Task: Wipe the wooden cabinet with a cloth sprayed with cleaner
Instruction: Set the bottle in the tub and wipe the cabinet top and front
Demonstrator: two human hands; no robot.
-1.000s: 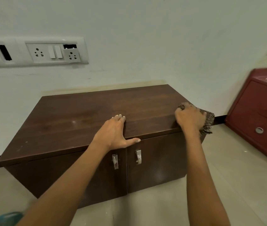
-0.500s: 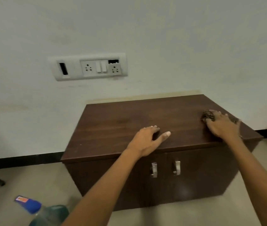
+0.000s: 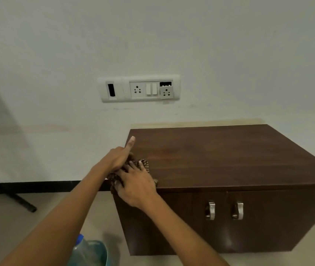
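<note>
Both hands meet at the front left corner of the wooden cabinet [image 3: 220,156], and only the head view shows them. The right hand [image 3: 135,186] lies palm down with fingers spread, pressing the cloth [image 3: 144,165] flat against the top. The left hand [image 3: 119,157] is just beside it, touching the cloth's far edge; its fingers curl loosely around the fabric while one finger sticks straight out toward the wall. Whether the left hand truly pinches the cloth or merely rests against it, I cannot tell.

The cloth, a dark speckled rag, sits bunched under and between the two hands, part of it spilling over the cabinet's left edge. So the task's thing is directly beneath the palms, in full contact with the wood.

Judging by this, the wiping step is under way on the top surface, with the left end being covered. The next move probably calls for a firm, even sweep along the top or down the left side, with the cloth kept gathered so it does not slip off the edge.

On the floor near the bottom of the view stands a clear bottle [image 3: 90,252] with a blue cap, likely the cleaner. A socket panel [image 3: 140,89] sits on the wall above.
</note>
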